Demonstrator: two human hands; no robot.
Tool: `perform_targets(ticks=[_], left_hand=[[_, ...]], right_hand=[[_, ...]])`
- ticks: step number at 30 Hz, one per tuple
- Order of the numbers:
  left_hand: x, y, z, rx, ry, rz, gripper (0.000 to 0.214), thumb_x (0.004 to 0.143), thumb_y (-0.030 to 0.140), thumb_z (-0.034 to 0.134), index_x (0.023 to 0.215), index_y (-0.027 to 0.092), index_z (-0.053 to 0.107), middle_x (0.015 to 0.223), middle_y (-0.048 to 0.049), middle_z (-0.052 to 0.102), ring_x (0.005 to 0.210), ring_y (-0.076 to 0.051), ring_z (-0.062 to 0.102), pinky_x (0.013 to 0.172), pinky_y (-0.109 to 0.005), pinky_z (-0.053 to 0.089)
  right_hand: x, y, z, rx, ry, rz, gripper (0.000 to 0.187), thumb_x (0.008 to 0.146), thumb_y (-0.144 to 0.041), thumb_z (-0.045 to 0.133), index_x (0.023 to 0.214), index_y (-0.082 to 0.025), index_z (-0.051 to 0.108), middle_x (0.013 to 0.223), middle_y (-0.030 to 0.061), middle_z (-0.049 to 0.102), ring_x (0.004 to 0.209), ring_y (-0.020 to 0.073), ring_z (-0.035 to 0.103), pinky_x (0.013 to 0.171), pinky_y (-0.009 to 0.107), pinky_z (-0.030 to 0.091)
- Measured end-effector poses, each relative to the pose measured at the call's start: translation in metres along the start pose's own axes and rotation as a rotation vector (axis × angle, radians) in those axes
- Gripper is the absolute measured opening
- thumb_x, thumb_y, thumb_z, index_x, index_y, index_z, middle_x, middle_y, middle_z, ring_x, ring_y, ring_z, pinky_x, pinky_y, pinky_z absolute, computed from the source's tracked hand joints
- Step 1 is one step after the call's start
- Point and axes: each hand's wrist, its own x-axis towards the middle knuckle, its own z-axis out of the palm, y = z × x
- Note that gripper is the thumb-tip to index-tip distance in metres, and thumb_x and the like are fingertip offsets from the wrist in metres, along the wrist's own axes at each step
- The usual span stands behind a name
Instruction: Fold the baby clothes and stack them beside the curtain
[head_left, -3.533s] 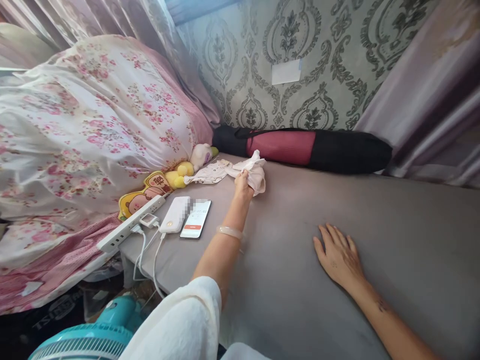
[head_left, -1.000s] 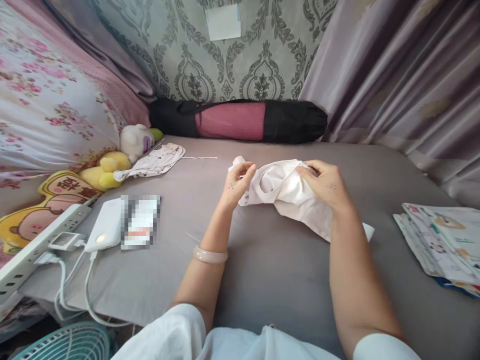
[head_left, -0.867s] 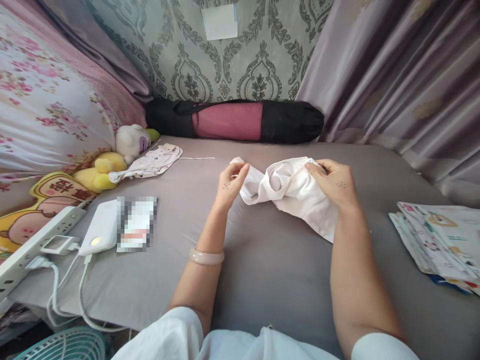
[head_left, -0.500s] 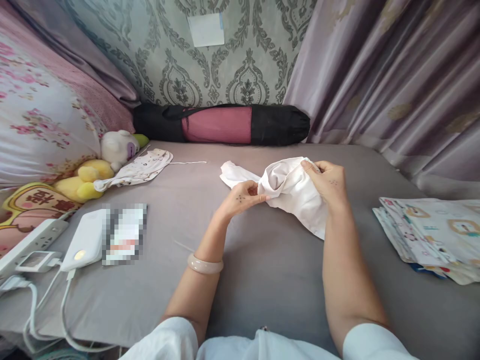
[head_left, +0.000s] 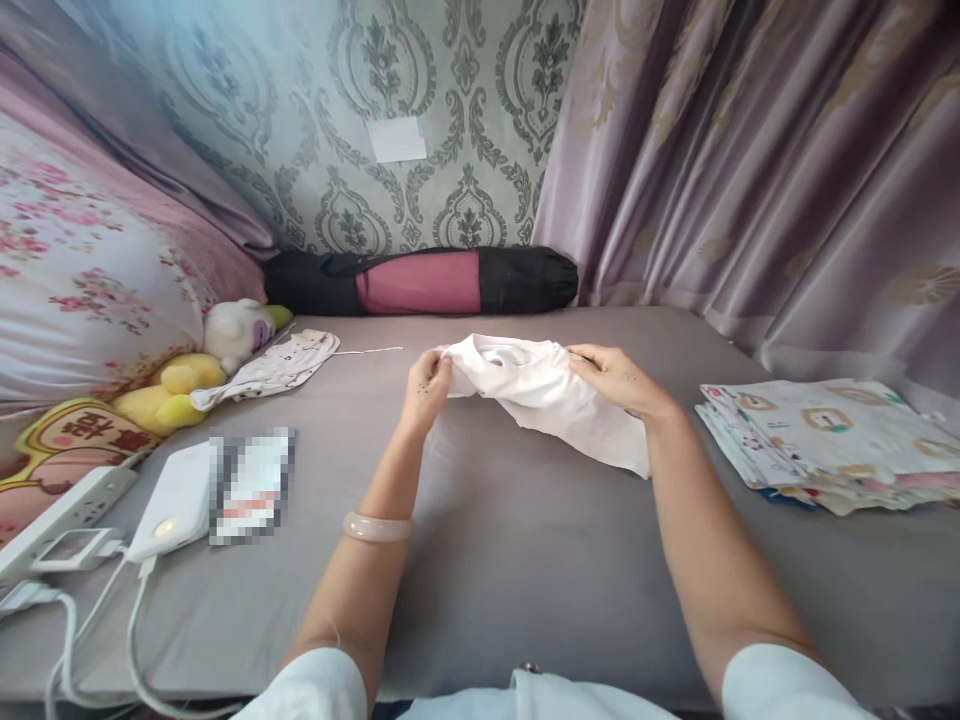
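Note:
A small white garment (head_left: 540, 385) is stretched between my two hands above the grey bed sheet, with a round opening along its upper edge. My left hand (head_left: 429, 385) pinches its left end, thumb and fingers pressed together. At the upper right edge, my right hand (head_left: 619, 378) grips the fabric between thumb and fingers. The lower right part of the garment droops beside my right wrist. Folds hide its full shape.
A stack of printed cloths (head_left: 825, 430) lies at right. Leftward are a patterned cloth piece (head_left: 281, 365), plush toys (head_left: 184, 385), a white power bank (head_left: 176, 500) with cables and a power strip (head_left: 67, 515). A black and pink rolled bag (head_left: 420, 282) rests against the wall.
My hands have spread the garment wider, the left hand moving left to its end. The right hand has shifted slightly left and down. The view has tilted up a little.

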Motion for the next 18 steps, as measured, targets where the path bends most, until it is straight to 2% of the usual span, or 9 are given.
perform_targets(ticks=[3,5,11,14,18], left_hand=[[-0.001,0.021,-0.024,0.074,0.01,0.085,0.024,0.083,0.04,0.052,0.085,0.017,0.06,0.076,0.0005,0.06,0.071,-0.013,0.051,0.063,-0.022,0.037],[-0.003,0.038,-0.04,0.167,0.002,0.136,0.026,0.083,0.041,0.052,0.087,0.017,0.063,0.077,-0.0004,0.062,0.072,-0.014,0.052,0.062,-0.022,0.038],[-0.007,0.098,-0.083,0.414,-0.045,0.297,0.029,0.081,0.042,0.057,0.086,0.017,0.07,0.073,-0.0018,0.064,0.067,-0.015,0.052,0.061,-0.025,0.038],[-0.006,0.132,-0.099,0.474,-0.037,0.357,0.029,0.079,0.043,0.06,0.085,0.017,0.072,0.07,-0.0018,0.063,0.066,-0.016,0.052,0.059,-0.025,0.038],[0.002,0.171,-0.115,0.474,-0.061,0.412,0.028,0.08,0.043,0.06,0.088,0.019,0.073,0.069,-0.0016,0.06,0.064,-0.015,0.051,0.056,-0.025,0.039]], right_hand=[[-0.011,-0.014,-0.007,-0.018,-0.096,-0.008,0.032,0.082,-0.04,0.06,0.104,-0.02,0.073,0.11,0.0079,0.073,0.104,0.0237,0.065,0.093,0.039,0.049],[-0.016,-0.022,-0.013,-0.048,-0.107,-0.014,0.032,0.082,-0.045,0.061,0.099,-0.02,0.074,0.104,0.0075,0.074,0.097,0.0234,0.066,0.088,0.038,0.051],[-0.023,-0.051,-0.039,-0.096,-0.061,0.011,0.044,0.073,-0.063,0.069,0.084,-0.021,0.074,0.084,0.0042,0.074,0.076,0.0198,0.065,0.068,0.032,0.051],[-0.024,-0.075,-0.06,-0.08,-0.021,0.009,0.044,0.069,-0.064,0.072,0.084,-0.023,0.076,0.084,0.004,0.075,0.075,0.0197,0.066,0.067,0.032,0.052],[-0.02,-0.106,-0.091,-0.068,0.041,-0.102,0.041,0.07,-0.061,0.073,0.09,-0.025,0.076,0.082,0.0036,0.074,0.079,0.0206,0.068,0.069,0.036,0.055]])
